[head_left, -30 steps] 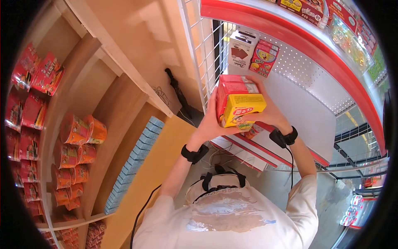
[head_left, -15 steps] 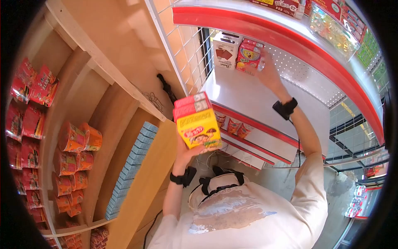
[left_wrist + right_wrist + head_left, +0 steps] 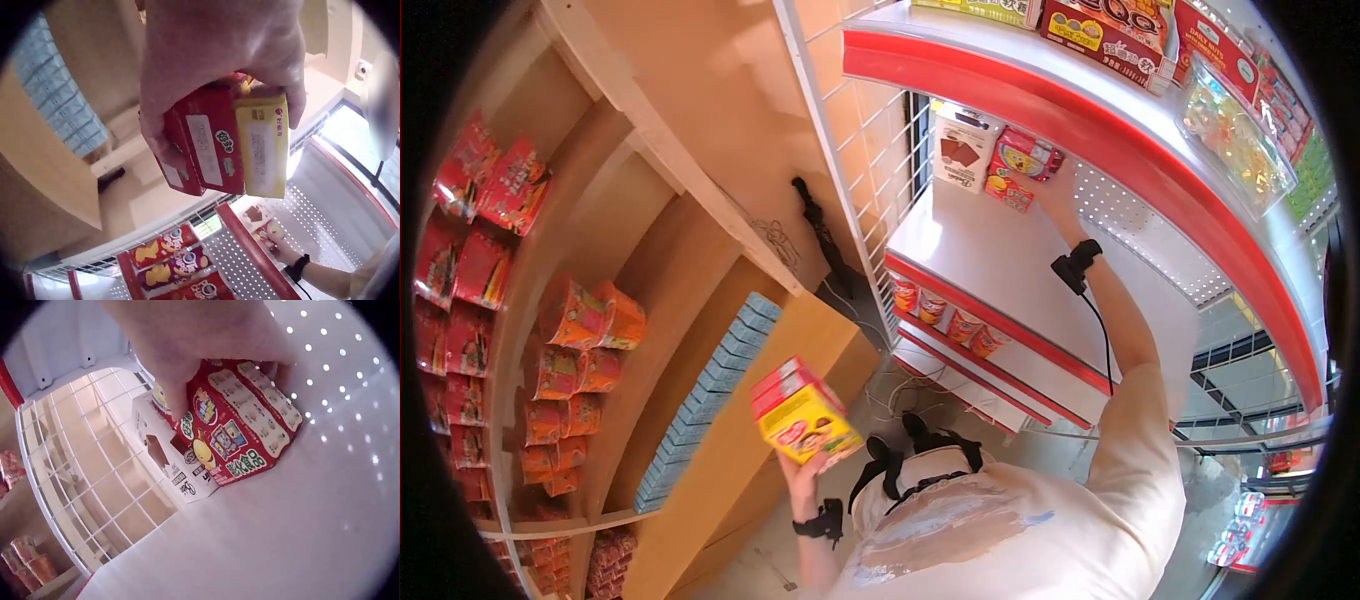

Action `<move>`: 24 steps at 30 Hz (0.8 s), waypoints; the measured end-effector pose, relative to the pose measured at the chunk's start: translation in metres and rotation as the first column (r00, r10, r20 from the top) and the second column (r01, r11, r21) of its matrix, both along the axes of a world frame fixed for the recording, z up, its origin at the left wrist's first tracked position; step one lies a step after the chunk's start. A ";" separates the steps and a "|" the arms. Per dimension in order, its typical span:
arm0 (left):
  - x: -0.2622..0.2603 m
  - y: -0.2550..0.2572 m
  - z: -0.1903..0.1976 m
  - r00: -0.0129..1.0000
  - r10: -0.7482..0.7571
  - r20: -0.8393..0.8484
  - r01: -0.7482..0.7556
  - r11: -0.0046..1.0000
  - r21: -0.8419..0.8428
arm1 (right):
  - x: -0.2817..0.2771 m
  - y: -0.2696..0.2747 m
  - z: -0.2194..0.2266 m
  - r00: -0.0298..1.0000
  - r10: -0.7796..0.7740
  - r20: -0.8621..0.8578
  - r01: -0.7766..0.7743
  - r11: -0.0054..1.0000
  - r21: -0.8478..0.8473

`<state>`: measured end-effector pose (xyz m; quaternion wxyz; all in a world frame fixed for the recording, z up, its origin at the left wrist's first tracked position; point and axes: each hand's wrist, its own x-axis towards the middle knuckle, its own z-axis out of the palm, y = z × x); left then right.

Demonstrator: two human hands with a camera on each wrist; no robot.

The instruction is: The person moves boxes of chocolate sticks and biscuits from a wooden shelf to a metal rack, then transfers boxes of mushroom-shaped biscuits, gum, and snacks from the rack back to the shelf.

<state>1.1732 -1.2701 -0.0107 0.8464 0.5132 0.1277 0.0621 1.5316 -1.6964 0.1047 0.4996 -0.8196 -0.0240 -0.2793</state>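
My left hand (image 3: 802,474) holds a bundle of small snack boxes low on the left, away from the shelf. The left wrist view shows two red boxes (image 3: 209,147) side by side with a yellow box (image 3: 262,150), thumb and fingers spanning the row. On the white shelf, my right hand (image 3: 200,337) grips a red snack box (image 3: 234,425) with cartoon pictures, thumb on one side and fingertips on the other. That box stands upright against a white box (image 3: 187,475) with brown bars printed on it.
A red-edged upper shelf (image 3: 1020,85) overhangs the right hand. A white wire grid (image 3: 860,190) bounds the shelf's left end. Red-and-white snack cups (image 3: 965,328) stand one level below. Wooden shelving on the left holds orange cups (image 3: 560,370) and a row of blue boxes (image 3: 700,410).
The right hand left the bundle and reached to the red box at the shelf's back. The left hand carried its boxes down and left, away from the shelf.
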 end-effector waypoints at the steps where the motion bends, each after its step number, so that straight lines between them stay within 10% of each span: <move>1: -0.011 0.004 -0.004 0.995 0.096 -0.015 -0.095 0.995 0.018 | 0.004 -0.003 -0.003 0.999 0.012 0.033 -0.011 0.999 -0.045; 11: -0.066 0.024 -0.033 0.895 0.436 -0.093 -0.434 0.900 0.046 | 0.005 -0.005 -0.028 0.980 0.128 0.154 -0.130 0.991 0.006; 24: -0.140 0.084 -0.034 0.854 0.515 0.070 -0.509 0.856 -0.094 | -0.089 0.033 0.023 0.891 0.376 -0.257 -0.308 0.913 0.268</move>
